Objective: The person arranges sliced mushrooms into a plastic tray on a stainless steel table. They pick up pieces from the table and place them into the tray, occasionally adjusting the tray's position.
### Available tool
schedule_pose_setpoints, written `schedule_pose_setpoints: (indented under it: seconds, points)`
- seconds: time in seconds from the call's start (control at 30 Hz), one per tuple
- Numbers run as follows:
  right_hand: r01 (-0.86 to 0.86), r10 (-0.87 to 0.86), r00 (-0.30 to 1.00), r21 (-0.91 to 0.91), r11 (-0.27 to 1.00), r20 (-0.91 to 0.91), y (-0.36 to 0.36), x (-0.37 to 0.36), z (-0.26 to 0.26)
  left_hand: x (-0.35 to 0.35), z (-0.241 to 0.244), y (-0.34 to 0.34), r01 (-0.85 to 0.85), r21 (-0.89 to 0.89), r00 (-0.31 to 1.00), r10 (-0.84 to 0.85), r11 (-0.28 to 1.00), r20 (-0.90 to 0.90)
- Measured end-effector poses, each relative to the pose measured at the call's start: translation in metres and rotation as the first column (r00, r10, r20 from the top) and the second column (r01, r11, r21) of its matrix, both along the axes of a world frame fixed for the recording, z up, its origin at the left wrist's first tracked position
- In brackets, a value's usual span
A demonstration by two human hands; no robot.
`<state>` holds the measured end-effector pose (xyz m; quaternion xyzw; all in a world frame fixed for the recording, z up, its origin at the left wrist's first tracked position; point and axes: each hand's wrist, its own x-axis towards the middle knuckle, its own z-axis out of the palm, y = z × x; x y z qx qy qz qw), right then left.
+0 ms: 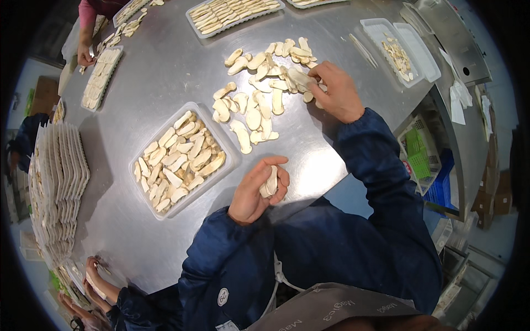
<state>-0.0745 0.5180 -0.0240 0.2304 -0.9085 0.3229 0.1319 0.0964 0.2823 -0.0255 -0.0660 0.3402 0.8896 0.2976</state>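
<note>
Sliced mushrooms (253,118) lie loose in a pile on the stainless steel table (157,70). My left hand (257,188), near the table's edge, is curled around a few pale mushroom slices (270,183). Over the right side of the pile, my right hand (336,92) pinches a mushroom slice (299,77) between thumb and fingers; its fingertips partly hide the slices beneath. A clear plastic tub (229,142) full of mushroom pieces (176,163) stands to the left of my left hand.
Trays of neatly laid slices (234,14) stand at the far edge. Stacked plastic trays (62,178) rise at the left. Tweezers (363,50) and a tray of small pieces (395,53) lie at the right. Co-workers' hands (85,54) work at upper left and lower left (99,281).
</note>
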Motion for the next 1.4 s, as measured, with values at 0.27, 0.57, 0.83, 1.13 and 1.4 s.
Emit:
schedule_pose_setpoints:
  seconds: [0.27,0.57,0.83,1.13,1.4]
  points:
    - [0.100,0.202,0.830,-0.496,0.862,0.519,0.023,0.006,-0.004,-0.002,0.003,0.001,0.017,-0.008,1.000,-0.017,1.000,0.005]
    - [0.063,-0.054,0.991,-0.071,0.995,0.123,0.034,0.014,0.013,-0.001,0.001,0.001,0.018,-0.010,1.000,-0.018,1.000,-0.007]
    - [-0.025,0.041,0.989,0.116,0.993,-0.142,0.013,0.032,0.003,-0.001,0.003,0.002,0.010,0.000,1.000,-0.010,1.000,-0.006]
    - [0.233,-0.027,0.884,-0.390,0.891,0.467,0.033,0.026,-0.011,-0.001,0.001,0.002,0.015,-0.003,1.000,-0.015,1.000,-0.008]
    - [0.252,-0.245,0.953,-0.015,0.968,0.180,0.062,0.008,0.002,-0.001,0.002,0.002,0.014,-0.015,1.000,-0.014,1.000,-0.024]
